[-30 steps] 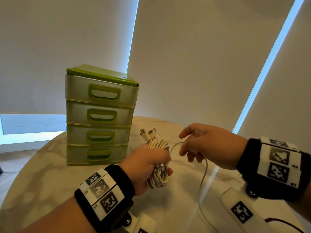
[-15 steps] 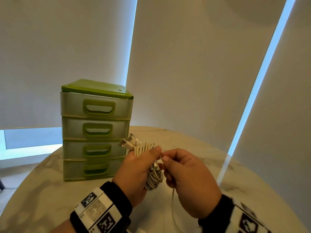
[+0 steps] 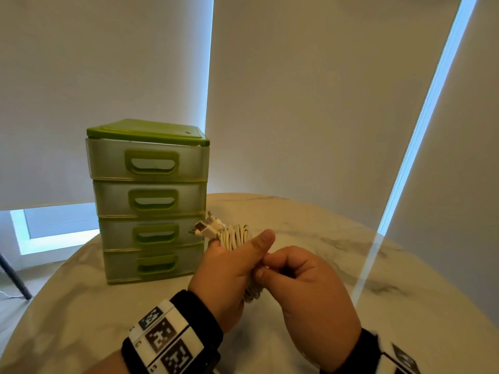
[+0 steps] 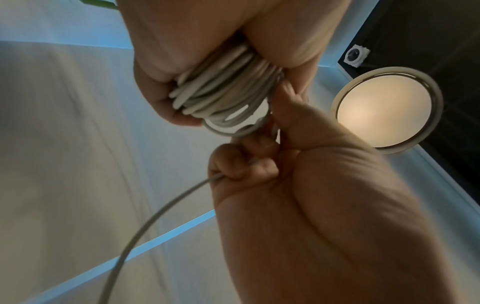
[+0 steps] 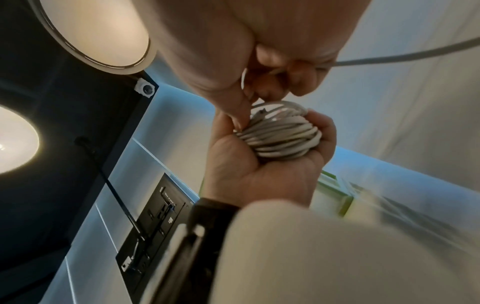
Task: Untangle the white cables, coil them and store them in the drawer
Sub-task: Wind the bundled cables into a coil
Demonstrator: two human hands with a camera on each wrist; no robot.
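Observation:
My left hand (image 3: 229,268) grips a thick coil of white cables (image 3: 235,236) above the marble table; the same coil (image 4: 226,96) (image 5: 280,135) fills its palm in both wrist views. White plugs (image 3: 206,229) stick out of the top of the bundle toward the drawers. My right hand (image 3: 302,287) is pressed against the coil's right side and pinches one loose strand (image 4: 161,209) (image 5: 405,55) that trails away downward. The green drawer unit (image 3: 148,201) stands just left of the hands, all of its drawers closed.
The round marble table (image 3: 337,252) stretches right and toward me. Pale roller blinds (image 3: 310,90) hang close behind it. A dark chair or stand leg (image 3: 13,276) shows at the far left on the floor.
My right hand came in from the right and now touches the coil, bringing the loose strand with it. The view has tilted up, so the drawers sit lower in the picture.

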